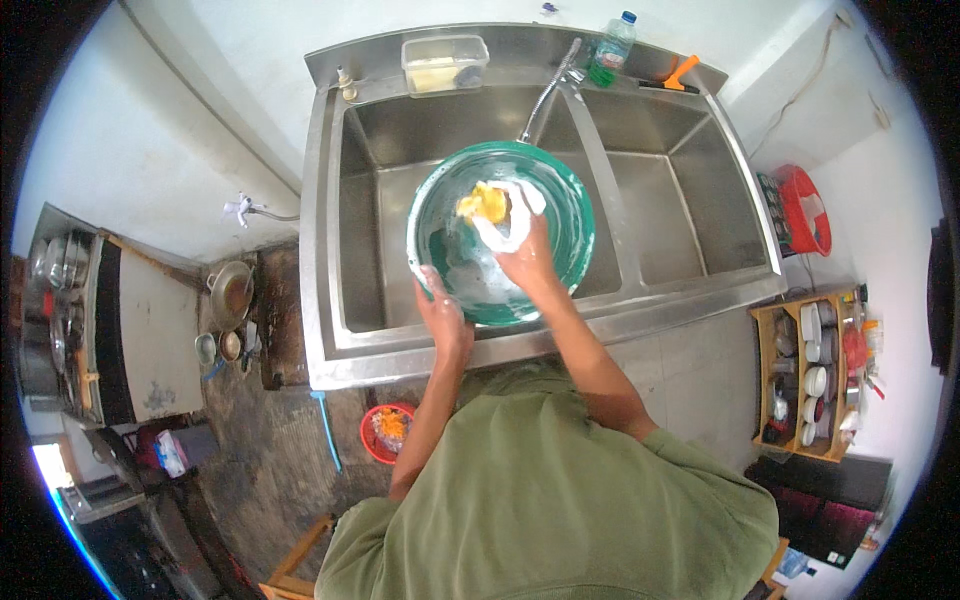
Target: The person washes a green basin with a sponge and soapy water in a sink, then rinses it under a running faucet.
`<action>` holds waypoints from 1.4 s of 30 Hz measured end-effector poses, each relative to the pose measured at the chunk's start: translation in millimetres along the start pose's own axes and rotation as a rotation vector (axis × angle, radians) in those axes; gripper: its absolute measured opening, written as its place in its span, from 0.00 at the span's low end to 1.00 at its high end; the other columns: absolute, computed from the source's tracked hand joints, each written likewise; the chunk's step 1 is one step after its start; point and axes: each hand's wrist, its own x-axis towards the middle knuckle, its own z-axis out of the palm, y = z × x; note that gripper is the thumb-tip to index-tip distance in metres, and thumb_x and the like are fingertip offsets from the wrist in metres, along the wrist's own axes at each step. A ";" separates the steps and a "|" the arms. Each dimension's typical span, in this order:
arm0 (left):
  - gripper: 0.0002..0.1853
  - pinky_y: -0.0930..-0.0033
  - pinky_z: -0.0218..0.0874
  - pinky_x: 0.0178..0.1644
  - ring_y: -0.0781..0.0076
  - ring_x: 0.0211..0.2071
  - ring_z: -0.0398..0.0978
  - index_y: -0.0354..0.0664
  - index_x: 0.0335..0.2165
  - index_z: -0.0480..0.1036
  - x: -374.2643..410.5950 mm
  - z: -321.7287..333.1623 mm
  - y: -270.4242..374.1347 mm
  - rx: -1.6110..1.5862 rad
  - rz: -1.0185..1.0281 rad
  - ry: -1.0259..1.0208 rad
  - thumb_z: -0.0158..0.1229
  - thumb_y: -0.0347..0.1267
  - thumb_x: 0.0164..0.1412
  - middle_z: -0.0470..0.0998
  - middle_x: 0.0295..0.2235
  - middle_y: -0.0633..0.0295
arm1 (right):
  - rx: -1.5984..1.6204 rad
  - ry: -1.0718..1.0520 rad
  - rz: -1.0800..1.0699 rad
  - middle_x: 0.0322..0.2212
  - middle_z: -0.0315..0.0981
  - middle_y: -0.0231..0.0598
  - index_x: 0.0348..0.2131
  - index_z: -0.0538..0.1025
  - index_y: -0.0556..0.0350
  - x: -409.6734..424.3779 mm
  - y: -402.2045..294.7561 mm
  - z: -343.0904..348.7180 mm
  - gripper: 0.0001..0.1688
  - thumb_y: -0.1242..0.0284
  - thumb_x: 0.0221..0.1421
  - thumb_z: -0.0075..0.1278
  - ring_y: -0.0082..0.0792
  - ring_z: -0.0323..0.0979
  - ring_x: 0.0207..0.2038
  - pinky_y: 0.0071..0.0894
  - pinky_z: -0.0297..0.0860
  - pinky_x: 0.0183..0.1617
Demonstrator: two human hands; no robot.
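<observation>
A green basin (pixel 480 277) with soapy streaks is held above the divided stainless steel sink (pixel 390 270). My left hand (pixel 444 315) grips its near left rim, thumb on the inside. Inside the basin, my right hand (pixel 525 247) is covered in thick white foam over the fingers and is closed on a yellow sponge or cloth (pixel 487 202); the foam hides the fingertips. Behind the basin, a flexible metal faucet (pixel 551 90) reaches down to its far rim.
On the sink's back ledge stand a clear plastic container (pixel 445 67), a bottle of green liquid (pixel 611 51) and an orange-handled squeegee (pixel 681 73). A red basket of scraps (pixel 386 433) is on the floor at left; a wooden dish rack (pixel 802 375) stands at right.
</observation>
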 end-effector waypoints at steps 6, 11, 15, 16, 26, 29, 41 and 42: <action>0.36 0.59 0.55 0.56 0.64 0.56 0.60 0.42 0.62 0.48 -9.7 15.9 18.5 0.001 -0.038 0.162 0.46 0.50 0.65 0.59 0.58 0.53 | -0.328 -0.355 -0.192 0.33 0.73 0.53 0.38 0.76 0.58 -49.9 32.1 49.9 0.19 0.79 0.40 0.55 0.56 0.70 0.37 0.48 0.67 0.43; 0.33 0.61 0.51 0.59 0.64 0.56 0.59 0.41 0.62 0.49 -8.8 10.1 16.5 0.042 0.107 0.228 0.51 0.41 0.65 0.59 0.58 0.53 | -0.412 -0.691 -0.178 0.33 0.73 0.53 0.41 0.77 0.53 -26.8 26.1 6.3 0.23 0.80 0.39 0.56 0.55 0.70 0.39 0.47 0.67 0.45; 0.34 0.58 0.53 0.58 0.63 0.54 0.61 0.43 0.62 0.49 -8.7 -2.0 31.8 -0.100 0.188 0.103 0.54 0.35 0.63 0.61 0.57 0.56 | -0.548 -0.390 -0.206 0.32 0.75 0.53 0.46 0.74 0.55 25.4 6.9 -28.3 0.30 0.78 0.38 0.58 0.55 0.73 0.37 0.45 0.69 0.42; 0.32 0.60 0.55 0.57 0.64 0.54 0.61 0.42 0.60 0.52 -11.1 -0.7 37.2 -0.118 0.216 0.124 0.54 0.34 0.62 0.61 0.56 0.57 | -0.605 -0.441 -0.106 0.32 0.74 0.55 0.48 0.72 0.57 22.2 7.0 -24.5 0.31 0.78 0.39 0.59 0.56 0.73 0.36 0.46 0.69 0.42; 0.28 0.66 0.49 0.59 0.66 0.55 0.58 0.36 0.60 0.52 -12.1 1.8 19.1 0.364 0.608 0.086 0.49 0.30 0.64 0.58 0.58 0.53 | 0.630 -0.247 0.540 0.29 0.74 0.44 0.37 0.73 0.60 -30.0 31.5 107.9 0.18 0.61 0.56 0.51 0.40 0.72 0.30 0.39 0.69 0.37; 0.32 0.65 0.49 0.60 0.65 0.55 0.58 0.39 0.61 0.48 -15.0 3.8 3.8 0.059 0.422 0.189 0.51 0.35 0.65 0.58 0.58 0.54 | 1.552 -0.280 1.044 0.28 0.73 0.30 0.35 0.74 0.47 -0.5 -6.6 89.7 0.11 0.61 0.57 0.50 0.30 0.70 0.27 0.32 0.70 0.34; 0.31 0.60 0.54 0.57 0.65 0.54 0.60 0.44 0.60 0.53 -46.1 15.1 8.6 -0.259 0.170 0.261 0.53 0.42 0.64 0.60 0.56 0.58 | 1.228 0.322 0.735 0.18 0.64 0.26 0.29 0.67 0.40 31.8 6.8 65.0 0.22 0.46 0.60 0.40 0.22 0.61 0.15 0.24 0.57 0.14; 0.32 0.60 0.54 0.57 0.65 0.54 0.60 0.44 0.60 0.53 -45.7 16.2 1.6 -0.257 0.160 0.278 0.52 0.42 0.64 0.60 0.56 0.58 | 1.275 0.388 0.721 0.17 0.64 0.26 0.28 0.67 0.39 33.8 4.6 73.4 0.21 0.47 0.60 0.40 0.22 0.61 0.14 0.24 0.57 0.14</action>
